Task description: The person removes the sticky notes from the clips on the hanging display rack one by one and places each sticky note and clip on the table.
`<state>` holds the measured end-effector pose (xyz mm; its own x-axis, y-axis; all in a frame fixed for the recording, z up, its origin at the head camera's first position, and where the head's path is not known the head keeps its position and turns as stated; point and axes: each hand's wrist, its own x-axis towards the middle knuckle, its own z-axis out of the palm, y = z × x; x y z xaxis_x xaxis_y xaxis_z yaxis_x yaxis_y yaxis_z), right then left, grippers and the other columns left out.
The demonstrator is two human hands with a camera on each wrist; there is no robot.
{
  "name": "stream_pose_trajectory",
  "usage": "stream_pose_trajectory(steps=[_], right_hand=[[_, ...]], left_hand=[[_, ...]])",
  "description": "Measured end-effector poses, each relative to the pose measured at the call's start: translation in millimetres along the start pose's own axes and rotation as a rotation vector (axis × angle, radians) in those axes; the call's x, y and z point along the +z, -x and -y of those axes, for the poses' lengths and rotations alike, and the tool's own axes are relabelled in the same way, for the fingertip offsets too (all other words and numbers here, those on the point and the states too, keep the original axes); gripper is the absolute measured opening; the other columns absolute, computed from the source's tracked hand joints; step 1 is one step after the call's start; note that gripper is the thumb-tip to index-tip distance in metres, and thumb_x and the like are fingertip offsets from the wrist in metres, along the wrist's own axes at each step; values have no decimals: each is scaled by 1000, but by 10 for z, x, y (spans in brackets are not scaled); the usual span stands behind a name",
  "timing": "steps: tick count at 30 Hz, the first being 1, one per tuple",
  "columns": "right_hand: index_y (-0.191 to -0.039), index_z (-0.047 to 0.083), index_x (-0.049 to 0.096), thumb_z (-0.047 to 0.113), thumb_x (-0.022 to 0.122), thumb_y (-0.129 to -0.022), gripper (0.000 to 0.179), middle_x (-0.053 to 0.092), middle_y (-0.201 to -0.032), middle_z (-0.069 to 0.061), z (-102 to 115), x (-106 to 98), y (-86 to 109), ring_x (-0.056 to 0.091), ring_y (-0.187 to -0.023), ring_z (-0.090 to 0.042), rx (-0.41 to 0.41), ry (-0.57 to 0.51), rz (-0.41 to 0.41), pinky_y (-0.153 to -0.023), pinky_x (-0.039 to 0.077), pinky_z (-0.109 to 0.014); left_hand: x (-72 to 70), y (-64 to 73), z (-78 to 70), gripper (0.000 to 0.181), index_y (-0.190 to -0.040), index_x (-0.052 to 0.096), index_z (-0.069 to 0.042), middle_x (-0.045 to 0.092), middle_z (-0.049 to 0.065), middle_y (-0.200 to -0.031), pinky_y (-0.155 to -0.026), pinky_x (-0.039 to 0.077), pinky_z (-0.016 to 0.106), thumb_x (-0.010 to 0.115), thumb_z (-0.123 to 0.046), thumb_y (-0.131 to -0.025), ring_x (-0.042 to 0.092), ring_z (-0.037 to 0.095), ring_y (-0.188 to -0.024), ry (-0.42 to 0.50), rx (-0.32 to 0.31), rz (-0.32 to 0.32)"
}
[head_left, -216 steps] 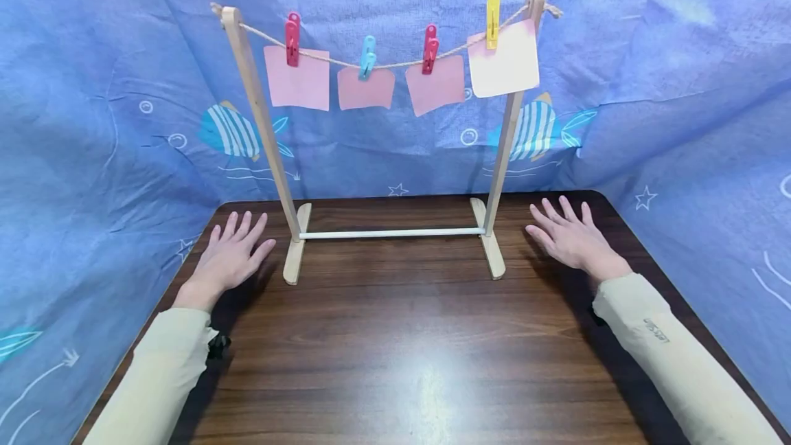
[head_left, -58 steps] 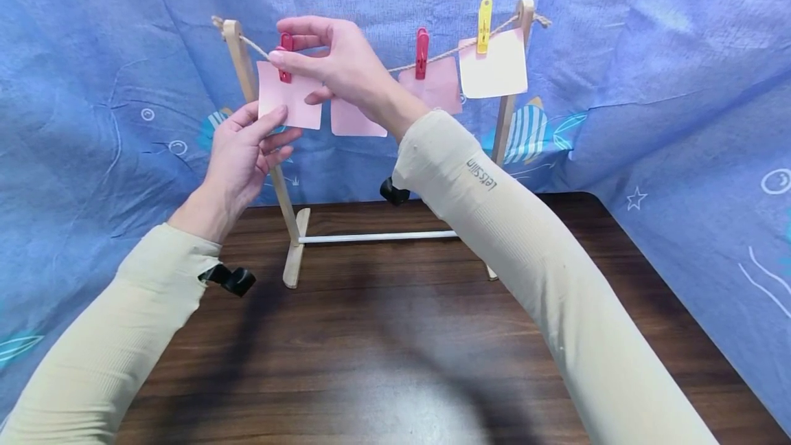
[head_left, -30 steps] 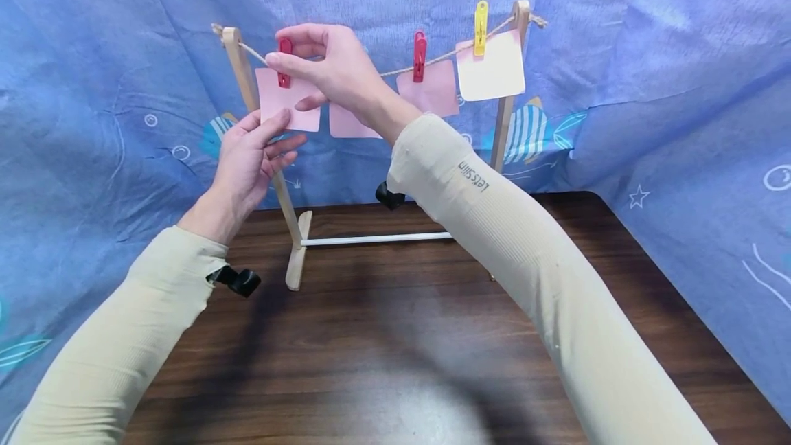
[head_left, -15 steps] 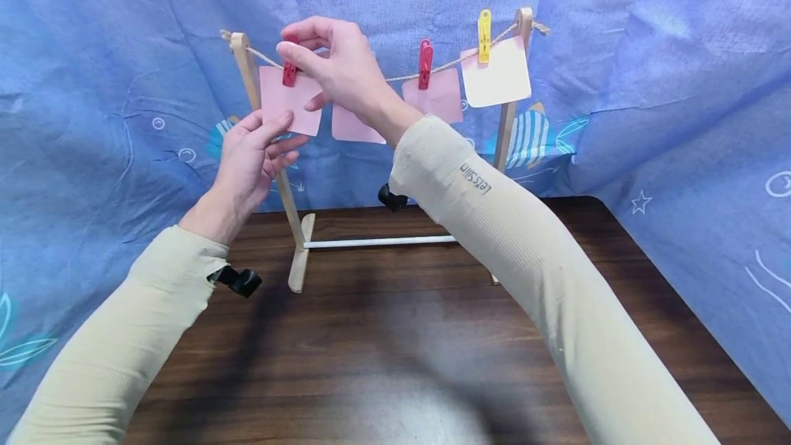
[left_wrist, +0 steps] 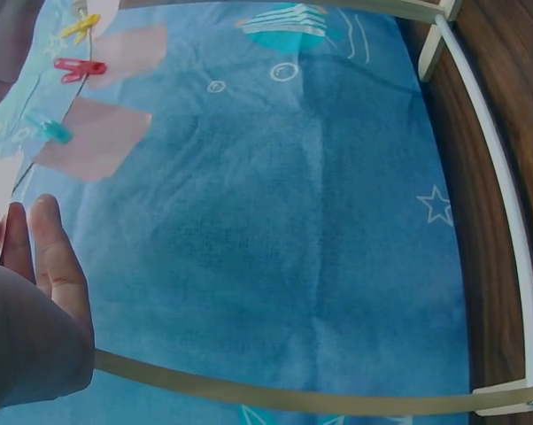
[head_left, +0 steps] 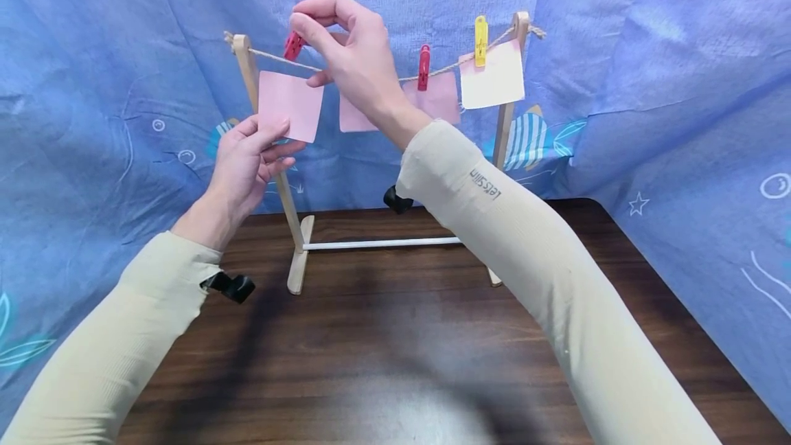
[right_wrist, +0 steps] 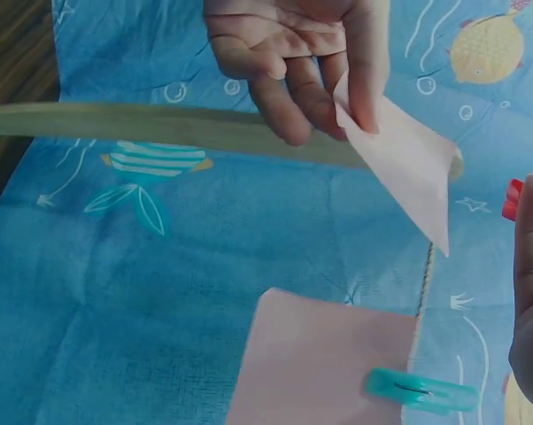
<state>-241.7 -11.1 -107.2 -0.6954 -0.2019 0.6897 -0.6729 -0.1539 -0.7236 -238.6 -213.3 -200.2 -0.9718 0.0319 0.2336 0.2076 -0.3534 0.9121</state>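
My left hand (head_left: 237,163) pinches the lower left part of a square pink paper sheet (head_left: 290,103) between thumb and fingers. Just above it, my right hand (head_left: 364,53) pinches a red clothespin (head_left: 294,45) between thumb and index finger. The clothespin is off the sheet, its lower end near the rope (head_left: 268,56); the right wrist view shows it apart from the paper. A second pink sheet (right_wrist: 328,359) hangs by a turquoise clothespin (right_wrist: 421,390); in the head view my right hand hides that clothespin.
A wooden frame with two posts (head_left: 247,74) and a white crossbar (head_left: 383,243) stands on the dark wood table (head_left: 346,362). Further right hang a pink sheet (head_left: 435,98) under a red clothespin (head_left: 423,67) and a pale sheet (head_left: 494,81) under a yellow clothespin (head_left: 480,41). Blue cloth surrounds the table.
Both hands rose from the table to the left sheet. My right hand has pulled the red clothespin up off it, while my left hand keeps holding the sheet.
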Motion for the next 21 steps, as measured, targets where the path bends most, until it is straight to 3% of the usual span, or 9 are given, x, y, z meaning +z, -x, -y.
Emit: stream_pose_trajectory(steps=[6,12,16,21], right_hand=[[-121,-4,64,4,66,-98,24,64,-108,-12,62,-94,135,70,-97,-22,23,-48,52,-68,63,-37],[-125,-1,64,5,70,-95,30,64,-111,-12,112,-193,306,69,-104,-21,120,-80,124,-71,63,-41],[-127,3,65,5,72,-94,34,64,-113,-13,75,-304,388,69,-103,-26,165,-124,214,-77,62,-47],[-131,4,63,5,73,-93,39,64,-111,-16,-58,-476,491,67,-102,-34,128,-102,342,-76,61,-50]], left_hand=[[7,80,16,21,-107,65,-4,76,10,-97,-61,60,24,76,-14,-93,76,18,-83,-19,10,25],[17,169,25,21,-110,68,-5,76,8,-99,-65,61,25,76,-14,-93,75,17,-85,-80,-5,67],[30,222,48,17,-107,72,-5,75,7,-98,-67,60,26,75,-15,-93,73,16,-87,-115,-4,93],[17,293,104,11,-99,72,-6,70,6,-92,-67,58,26,76,-14,-93,66,16,-83,-121,-9,97]])
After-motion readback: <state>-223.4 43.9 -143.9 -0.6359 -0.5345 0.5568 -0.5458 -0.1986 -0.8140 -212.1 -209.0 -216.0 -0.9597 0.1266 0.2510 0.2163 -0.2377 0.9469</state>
